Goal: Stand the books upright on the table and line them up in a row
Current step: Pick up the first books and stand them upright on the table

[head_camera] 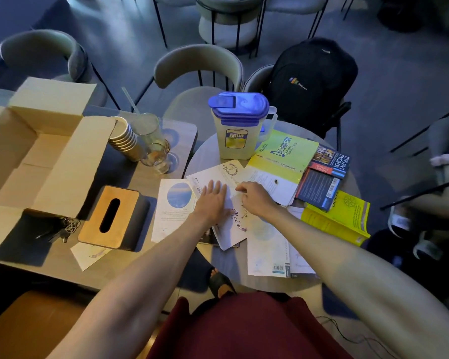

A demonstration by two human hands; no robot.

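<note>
Here, both bare arms are reaching out over a round grey table (208, 154) strewn with books, every one of them lying flat. The left hand (213, 200) is resting palm down with fingers spread on a thin white book with purple script lettering (232, 224), released and gripping nothing. The right hand (254, 196) is sitting just beside it, fingers curled and pinching at the edge of a white cover; whether it is actually grasping that edge, I cannot tell.

A white booklet with a blue oval picture (173, 206) is lying to the left of the hands, bridging onto the neighbouring rectangular grey table (130, 174). A large yellow-green paperback (283, 156) is lying behind the right hand, touching a dark blue and red paperback (324, 174) on its right. A bright yellow paperback (340, 218) is lying near the right rim, and a pale white book with a barcode (266, 247) is lying under the right forearm.

A clear plastic jug with a blue lid (237, 125) is standing at the far side of the round table. On the other table, an open cardboard box (44, 151), a stack of paper cups (123, 141), a drinking glass (153, 146) and a wooden-topped black tissue box (112, 216) are sitting. A black backpack (311, 81) is resting on a chair beyond
</note>
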